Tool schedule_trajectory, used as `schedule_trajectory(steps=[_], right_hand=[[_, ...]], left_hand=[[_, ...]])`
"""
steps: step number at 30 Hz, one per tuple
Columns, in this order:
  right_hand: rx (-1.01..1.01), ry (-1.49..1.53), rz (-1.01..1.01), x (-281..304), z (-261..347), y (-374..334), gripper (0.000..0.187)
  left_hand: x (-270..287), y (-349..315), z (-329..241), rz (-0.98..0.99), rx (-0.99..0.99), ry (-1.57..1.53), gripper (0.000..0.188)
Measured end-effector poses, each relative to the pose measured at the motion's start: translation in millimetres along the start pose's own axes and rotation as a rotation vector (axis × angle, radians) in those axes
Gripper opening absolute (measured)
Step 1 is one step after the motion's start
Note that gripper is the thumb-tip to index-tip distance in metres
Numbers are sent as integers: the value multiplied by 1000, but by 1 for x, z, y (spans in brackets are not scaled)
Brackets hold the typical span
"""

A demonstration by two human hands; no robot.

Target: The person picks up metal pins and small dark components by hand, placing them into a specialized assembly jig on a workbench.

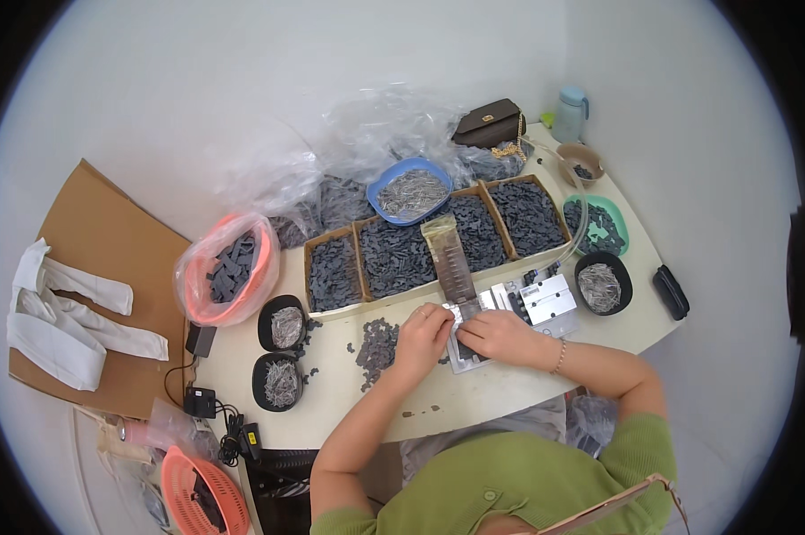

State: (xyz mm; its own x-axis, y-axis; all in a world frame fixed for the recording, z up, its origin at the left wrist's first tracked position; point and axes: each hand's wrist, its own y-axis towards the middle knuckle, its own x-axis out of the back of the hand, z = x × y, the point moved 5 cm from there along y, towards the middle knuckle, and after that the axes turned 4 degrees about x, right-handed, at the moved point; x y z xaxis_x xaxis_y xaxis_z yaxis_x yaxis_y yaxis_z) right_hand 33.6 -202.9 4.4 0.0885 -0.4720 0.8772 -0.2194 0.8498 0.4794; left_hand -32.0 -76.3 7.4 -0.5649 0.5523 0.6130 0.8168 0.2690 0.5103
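Note:
My left hand point(425, 333) is at the left edge of a metal fixture point(467, 364), its fingers pinched together at the top of the fixture. Close beside it, my right hand point(500, 337) bends over the same fixture with fingertips pressed together. Whatever lies between the fingers of either hand is too small or hidden. Just beyond them a clear, yellow-edged plastic chute point(450, 263) leans toward the fixture. A silver block with a white plate point(549, 300) adjoins it on the right. To the left of my left hand lies a loose pile of small dark grey parts point(378, 348).
Behind the fixture runs a divided cardboard box point(411, 290) full of dark parts, with a blue tray point(409, 191) of metal pins on it. Black bowls of pins point(282, 382) stand left, another bowl point(601, 283) right. A pink basket point(228, 308) and green tray point(618, 217) hold dark parts.

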Motion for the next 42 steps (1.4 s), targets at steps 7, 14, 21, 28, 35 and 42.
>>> schedule_trajectory(steps=[7,14,21,28,35,42], right_hand=[[59,-59,-146,5,8,-2,20],[49,35,-22,-4,-1,-1,23],[-236,299,-29,15,-28,-14,18],[-253,420,-32,0,-43,34,15],[-69,373,190,-67,-24,86,16],[-287,472,194,-23,-37,75,14]], left_hand=[[-6,1,-8,4,-7,24,12],[-13,-4,-2,4,9,54,13],[-18,-20,-14,146,-157,258,23],[-15,-46,-39,133,-313,533,38],[4,-61,-28,138,-119,313,29],[55,-41,33,23,120,395,15]])
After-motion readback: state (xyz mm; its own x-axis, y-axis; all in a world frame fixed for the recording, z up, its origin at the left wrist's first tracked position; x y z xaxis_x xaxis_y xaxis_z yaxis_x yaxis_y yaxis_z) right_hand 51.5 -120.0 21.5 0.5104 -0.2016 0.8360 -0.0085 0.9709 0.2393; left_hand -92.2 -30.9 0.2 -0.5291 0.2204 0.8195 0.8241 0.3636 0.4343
